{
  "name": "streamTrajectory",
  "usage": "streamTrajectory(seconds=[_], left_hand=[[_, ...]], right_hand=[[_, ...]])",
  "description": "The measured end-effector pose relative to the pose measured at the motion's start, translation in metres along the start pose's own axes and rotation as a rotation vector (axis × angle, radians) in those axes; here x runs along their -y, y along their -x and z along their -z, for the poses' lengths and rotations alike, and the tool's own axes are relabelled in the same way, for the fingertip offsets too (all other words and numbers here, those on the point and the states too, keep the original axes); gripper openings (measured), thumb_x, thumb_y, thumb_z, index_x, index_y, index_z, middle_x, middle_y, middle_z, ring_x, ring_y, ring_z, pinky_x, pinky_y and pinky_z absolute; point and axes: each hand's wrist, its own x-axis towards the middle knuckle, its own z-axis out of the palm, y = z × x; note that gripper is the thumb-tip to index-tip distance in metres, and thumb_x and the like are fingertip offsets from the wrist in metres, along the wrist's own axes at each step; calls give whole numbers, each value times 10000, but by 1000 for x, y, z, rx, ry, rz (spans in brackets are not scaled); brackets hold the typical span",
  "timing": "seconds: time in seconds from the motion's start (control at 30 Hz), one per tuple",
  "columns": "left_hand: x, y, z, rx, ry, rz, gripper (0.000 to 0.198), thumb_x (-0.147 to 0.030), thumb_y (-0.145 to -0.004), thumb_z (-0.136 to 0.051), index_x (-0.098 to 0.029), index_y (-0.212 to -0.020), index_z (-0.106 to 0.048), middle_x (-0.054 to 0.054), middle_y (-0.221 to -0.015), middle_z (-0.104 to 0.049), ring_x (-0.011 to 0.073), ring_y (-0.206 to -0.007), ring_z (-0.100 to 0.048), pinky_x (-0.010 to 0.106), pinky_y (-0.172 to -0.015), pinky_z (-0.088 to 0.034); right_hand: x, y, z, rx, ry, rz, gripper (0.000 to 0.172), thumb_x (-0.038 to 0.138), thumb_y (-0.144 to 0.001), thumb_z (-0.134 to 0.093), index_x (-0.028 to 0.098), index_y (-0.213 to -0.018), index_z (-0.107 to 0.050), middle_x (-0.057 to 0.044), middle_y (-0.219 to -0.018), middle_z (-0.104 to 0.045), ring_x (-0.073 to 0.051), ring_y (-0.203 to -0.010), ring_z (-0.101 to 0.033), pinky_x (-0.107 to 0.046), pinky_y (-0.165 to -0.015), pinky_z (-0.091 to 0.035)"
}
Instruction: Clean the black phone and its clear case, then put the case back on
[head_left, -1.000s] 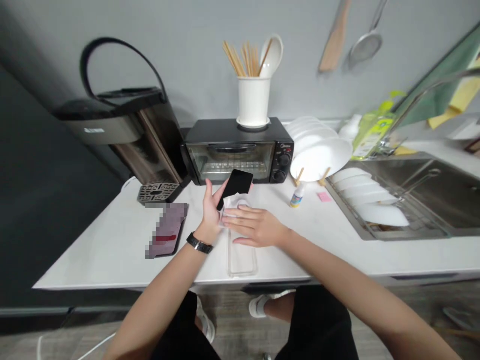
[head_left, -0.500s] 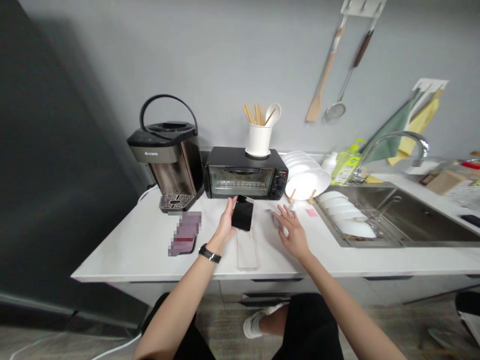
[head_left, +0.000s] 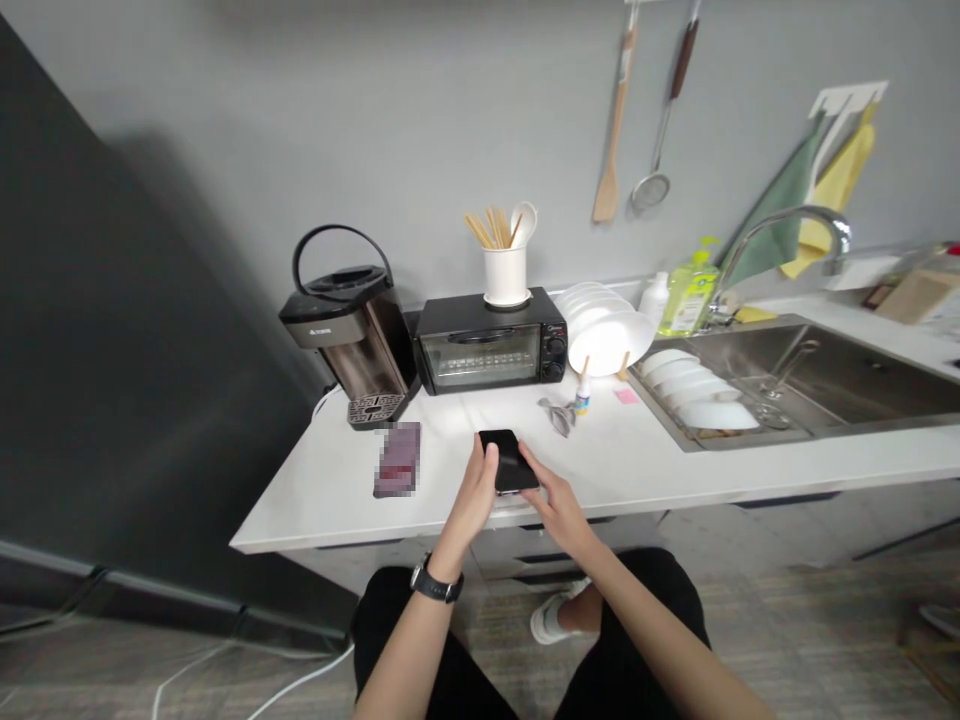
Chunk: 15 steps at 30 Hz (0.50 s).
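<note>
Between both hands is a smartphone (head_left: 511,465), black screen up, near the front edge of the counter. My left hand (head_left: 474,492) is closed on its left side, thumb over the edge. My right hand (head_left: 556,505) grips the right side and lower corner. Part of a clear phone case (head_left: 512,503) shows just below the phone; the rest is hidden. Beyond my right hand lie a crumpled grey cloth (head_left: 559,416) and a small white bottle (head_left: 583,396) with a coloured label. A pixelated purple object (head_left: 399,460) lies to the left.
A hot water dispenser (head_left: 352,340) and a toaster oven (head_left: 487,345) line the back of the white counter (head_left: 322,500). White plates (head_left: 609,340) stand in a rack beside a pink note (head_left: 625,397). To the right is a sink (head_left: 817,390) with stacked bowls (head_left: 694,390).
My right hand has left the grey cloth and come to the phone, taking its right side. The phone has moved nearer the front edge, over the clear case. The view has shifted.
</note>
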Motion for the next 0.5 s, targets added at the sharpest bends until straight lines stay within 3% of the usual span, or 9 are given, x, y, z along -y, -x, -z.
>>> streamTrajectory(seconds=[0.1, 0.23, 0.33, 0.5], left_hand=[[-1, 1, 4, 79, -320, 116, 903, -767, -1027, -242, -166, -1700, -236, 137, -1790, -107, 277, -1672, 9, 528, -1350, 39], [9, 0, 1, 141, -491, 148, 895, -708, -1048, -139, -94, -1693, -223, 172, -1783, -40, 285, -1660, 64, 560, -1340, 37], [18, 1, 0, 188, -506, 140, 867, -647, -1070, -124, -41, -1683, -220, 200, -1772, -41, 269, -1663, 17, 529, -1354, -29], [31, 7, 1, 149, -577, -22, 755, -560, -1096, -212, -55, -1645, -332, 211, -1743, -248, 275, -1652, -191, 525, -1356, -184]], right_hand=[[0, 2, 5, -17, 32, -54, 628, 496, -1080, -501, 234, -1646, -425, -103, -1641, -492, -287, -1541, -460, -537, -1294, -341], [-4, 6, 4, -3, 131, -82, 620, 479, -1085, -491, 222, -1645, -420, -116, -1593, -554, -304, -1487, -533, -557, -1241, -424], [-9, 10, 2, 0, 237, -60, 622, 439, -1088, -493, 234, -1664, -379, -123, -1593, -554, -312, -1457, -567, -548, -1198, -485], [-14, 22, -1, 22, 437, 29, 690, 399, -1088, -517, 236, -1707, -260, -143, -1640, -501, -304, -1497, -524, -534, -1209, -493]])
